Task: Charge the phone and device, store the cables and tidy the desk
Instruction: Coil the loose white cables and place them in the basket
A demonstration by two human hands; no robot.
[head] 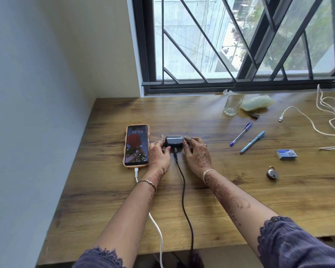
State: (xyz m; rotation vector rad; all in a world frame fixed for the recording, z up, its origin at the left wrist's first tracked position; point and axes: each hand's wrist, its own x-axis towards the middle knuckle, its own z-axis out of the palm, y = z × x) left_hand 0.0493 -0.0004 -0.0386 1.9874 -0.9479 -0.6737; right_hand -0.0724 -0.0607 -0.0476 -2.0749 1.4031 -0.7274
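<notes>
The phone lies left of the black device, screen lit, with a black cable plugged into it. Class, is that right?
No. The head view shows a white cable in the phone; the black cable runs to the black device. The rest stands.

**Wooden desk by the window, things spread left to right**

Your desk is wood-grained and runs under the window. At your left a phone lies face up, a white cable plugged into its near end. Just beside it sits a black device, whose black cable runs off the near edge. To your right lie a glass, a pale case, a purple-capped pen, a blue pen, a small box, a padlock and loose white cables.
</notes>
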